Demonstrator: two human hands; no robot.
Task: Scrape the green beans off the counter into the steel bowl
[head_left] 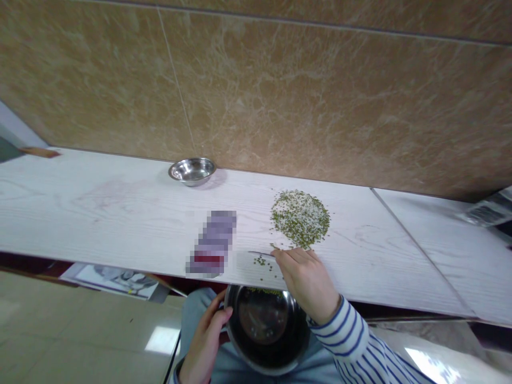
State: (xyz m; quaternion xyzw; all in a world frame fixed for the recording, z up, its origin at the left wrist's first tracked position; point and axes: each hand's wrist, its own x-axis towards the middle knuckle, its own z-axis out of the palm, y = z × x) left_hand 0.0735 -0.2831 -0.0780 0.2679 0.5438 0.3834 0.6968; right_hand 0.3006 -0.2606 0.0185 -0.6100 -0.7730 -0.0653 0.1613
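My left hand (208,336) grips the left rim of a deep steel bowl (268,362), thumb on the rim and fingers around the outside. The bowl rests over my lap, just below the table's front edge, with some green beans at its far side. My right hand (306,277) is closed at the table edge above the bowl. A thin, dark-edged strip (260,253) sticks out left from its fingertips; its kind is unclear. A few loose beans (262,261) lie beside that hand. Beyond it, small green mung beans (300,216) are spread in a round patch.
A shallow steel dish (192,172) stands near the wall. A blurred-out, phone-shaped object (212,242) lies left of the beans. At the far right is a clear plastic package (488,212). Papers (116,280) sit on a shelf under the white table (100,208).
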